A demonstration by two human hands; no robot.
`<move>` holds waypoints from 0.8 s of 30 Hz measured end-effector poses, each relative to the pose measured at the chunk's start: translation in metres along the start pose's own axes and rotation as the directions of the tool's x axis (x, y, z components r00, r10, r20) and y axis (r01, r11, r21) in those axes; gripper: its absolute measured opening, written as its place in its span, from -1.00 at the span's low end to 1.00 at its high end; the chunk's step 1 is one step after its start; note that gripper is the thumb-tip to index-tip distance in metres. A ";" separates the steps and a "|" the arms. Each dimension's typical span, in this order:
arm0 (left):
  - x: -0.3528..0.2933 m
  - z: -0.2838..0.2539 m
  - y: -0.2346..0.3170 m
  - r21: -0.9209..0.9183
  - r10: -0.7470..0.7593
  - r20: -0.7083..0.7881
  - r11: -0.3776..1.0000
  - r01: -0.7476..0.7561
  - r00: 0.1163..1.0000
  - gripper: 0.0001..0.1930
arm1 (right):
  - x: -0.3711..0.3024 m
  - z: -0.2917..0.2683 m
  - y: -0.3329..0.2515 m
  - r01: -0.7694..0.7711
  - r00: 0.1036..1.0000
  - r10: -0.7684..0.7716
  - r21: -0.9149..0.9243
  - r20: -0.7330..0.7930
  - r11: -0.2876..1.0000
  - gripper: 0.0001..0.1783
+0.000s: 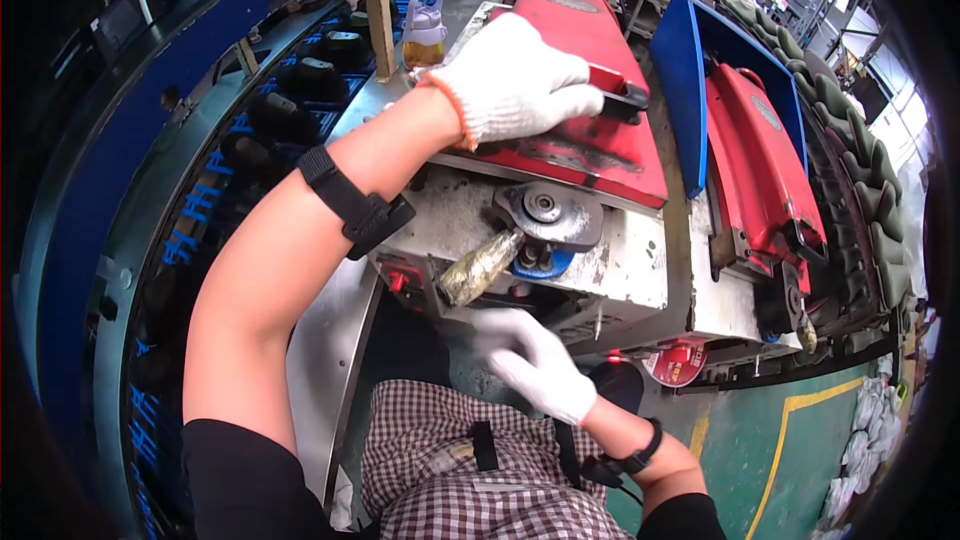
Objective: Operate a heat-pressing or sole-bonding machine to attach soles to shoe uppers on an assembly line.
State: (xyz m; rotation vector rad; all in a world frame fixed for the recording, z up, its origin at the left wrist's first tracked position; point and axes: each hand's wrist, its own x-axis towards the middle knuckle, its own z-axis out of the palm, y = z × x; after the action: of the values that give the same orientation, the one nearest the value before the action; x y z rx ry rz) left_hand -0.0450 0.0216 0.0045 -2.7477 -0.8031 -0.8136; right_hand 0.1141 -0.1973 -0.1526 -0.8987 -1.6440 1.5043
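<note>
My left hand [530, 85], in a white knit glove with an orange cuff, is closed on the black handle [628, 100] at the front of a red machine cover [635, 155]. My right hand [540, 365], also white-gloved, hovers below the machine's front edge. Its fingers are slightly smeared by motion but look parted, with nothing in them. Just above it is a tape-wrapped lever [482, 268], apart from the hand. The lever runs from a round metal hub [543, 203] on the worn white machine body [635, 260].
A second red-covered machine [765, 155] stands at right beside a blue panel [680, 90]. A lidded drink bottle [424, 30] is at the back left. Dark pieces on blue holders [280, 118] line the left. Dark green shaped pieces [870, 165] hang along the right.
</note>
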 end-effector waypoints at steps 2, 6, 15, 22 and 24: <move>-0.016 0.020 0.003 0.059 0.025 -0.013 0.998 -0.024 1.000 -0.67 | 0.015 0.018 0.007 -0.222 0.974 0.164 0.506 0.157 0.834 -0.32; -0.028 0.035 0.006 0.068 0.019 -0.015 0.998 -0.018 1.000 -0.69 | 0.048 0.041 -0.007 -0.155 0.979 -0.065 0.918 0.191 0.366 -0.33; -0.026 0.036 0.013 0.143 -0.173 0.052 0.976 0.164 0.984 -0.60 | -0.005 -0.059 -0.008 0.016 0.998 -0.058 0.994 -0.022 -0.112 -0.24; -0.081 0.062 0.070 -0.423 -0.380 -0.440 0.887 0.185 0.813 -0.57 | -0.072 -0.040 0.024 0.317 0.854 0.043 0.584 -0.519 0.747 -0.24; -0.137 0.095 0.132 -0.552 -0.504 -0.579 0.821 0.147 0.641 -0.62 | -0.092 -0.022 0.074 0.286 0.820 -0.063 0.313 -0.569 0.906 -0.42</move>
State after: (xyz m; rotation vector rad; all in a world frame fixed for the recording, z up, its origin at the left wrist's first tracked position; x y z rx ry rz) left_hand -0.0271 -0.1226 -0.1508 -2.2388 -1.0388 -2.2276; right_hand 0.1808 -0.2607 -0.2303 -0.8239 -0.9365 1.2243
